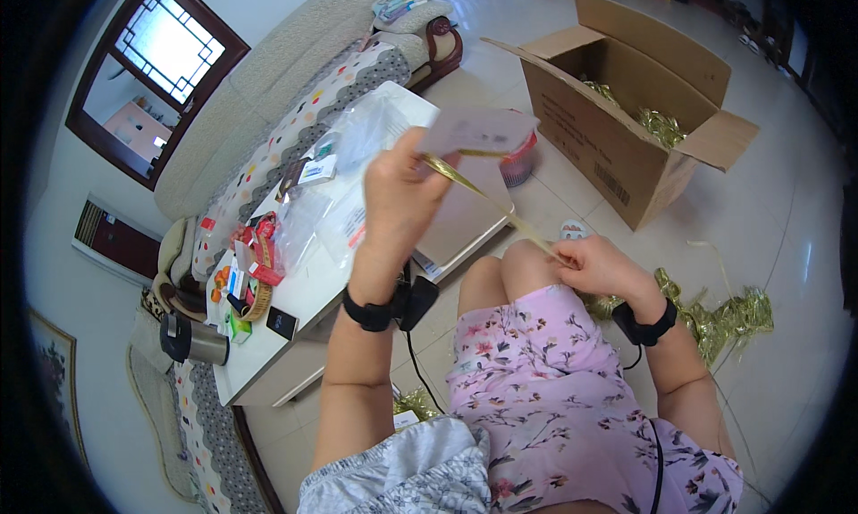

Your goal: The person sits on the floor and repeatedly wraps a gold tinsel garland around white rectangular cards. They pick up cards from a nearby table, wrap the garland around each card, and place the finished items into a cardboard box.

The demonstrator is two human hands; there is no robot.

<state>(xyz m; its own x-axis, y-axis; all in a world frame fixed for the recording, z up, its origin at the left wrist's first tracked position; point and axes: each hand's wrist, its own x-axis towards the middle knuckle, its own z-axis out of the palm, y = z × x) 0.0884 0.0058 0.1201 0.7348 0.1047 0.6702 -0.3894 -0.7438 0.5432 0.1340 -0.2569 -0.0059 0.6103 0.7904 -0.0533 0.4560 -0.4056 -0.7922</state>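
Note:
My left hand (405, 192), raised above the white table, grips one end of a gold ribbon strip (482, 193). A translucent plastic sheet or bag (479, 130) sticks out beyond those fingers; exactly how it is held is hidden. The strip runs slantwise down to my right hand (596, 264), which pinches its lower end just above my knee. Gold tinsel (727, 318) lies in a heap on the floor beyond my right wrist.
An open cardboard box (590, 138) holding gold tinsel stands ahead on the right. Clear plastic bags (365, 135), a phone (282, 323), a wicker basket (260, 299) and a steel kettle (194, 340) occupy the white table (301, 293). Behind it runs a sofa (268, 105).

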